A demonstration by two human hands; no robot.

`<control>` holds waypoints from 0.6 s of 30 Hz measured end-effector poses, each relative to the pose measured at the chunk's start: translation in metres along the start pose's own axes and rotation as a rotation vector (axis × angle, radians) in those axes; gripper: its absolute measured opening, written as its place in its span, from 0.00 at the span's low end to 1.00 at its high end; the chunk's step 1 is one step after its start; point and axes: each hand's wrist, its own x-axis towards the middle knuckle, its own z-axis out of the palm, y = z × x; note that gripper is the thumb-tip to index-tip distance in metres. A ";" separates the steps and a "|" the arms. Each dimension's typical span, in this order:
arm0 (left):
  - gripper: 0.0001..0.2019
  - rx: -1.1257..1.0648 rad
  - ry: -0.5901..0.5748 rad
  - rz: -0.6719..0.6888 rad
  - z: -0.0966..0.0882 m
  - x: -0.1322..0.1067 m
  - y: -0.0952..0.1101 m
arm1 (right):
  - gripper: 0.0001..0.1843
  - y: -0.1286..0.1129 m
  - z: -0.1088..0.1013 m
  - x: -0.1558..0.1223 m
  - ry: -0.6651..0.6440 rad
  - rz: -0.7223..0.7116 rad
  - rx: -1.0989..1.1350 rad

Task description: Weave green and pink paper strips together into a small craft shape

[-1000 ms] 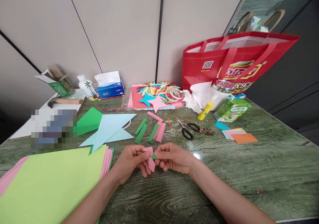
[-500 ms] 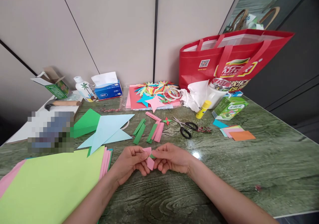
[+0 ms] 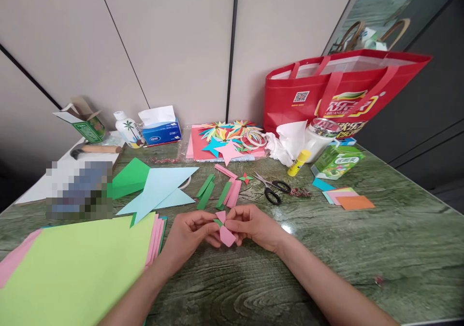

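Two bare hands met over the near middle of the green marbled tabletop (image 3: 362, 248) in the head view. The left hand (image 3: 190, 234) and the right hand (image 3: 253, 225) each pinched one side of a small pink folded paper piece (image 3: 225, 232), thumb and forefinger closed on it and the other fingers curled underneath. A green paper sliver (image 3: 217, 222) showed at the pinch, tucked between the pink flaps. The piece sat between the two hands, low over the table; whether it touched the surface could not be told. The grip from both sides probably kept the folds from springing apart. Just left of the left forearm lay a stack of large lime-green and pink paper sheets (image 3: 79, 268), with a light blue folded sheet (image 3: 159, 188) beyond it. Loose green and pink cut paper strips (image 3: 221, 193) lay just past the hands, within easy reach, and black-handled scissors (image 3: 272, 190) rested beside them. Farther back were a yellow glue stick (image 3: 299, 163), a pile of coloured paper stars (image 3: 228, 140) and a red shopping bag (image 3: 344, 94) against the wall.
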 end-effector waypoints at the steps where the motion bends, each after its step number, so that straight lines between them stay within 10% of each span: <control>1: 0.09 0.005 0.022 0.023 0.001 -0.001 0.000 | 0.15 0.000 0.000 0.000 -0.002 -0.021 -0.015; 18: 0.10 -0.033 0.029 -0.050 -0.001 -0.001 -0.001 | 0.17 -0.004 0.005 -0.004 0.057 -0.064 -0.213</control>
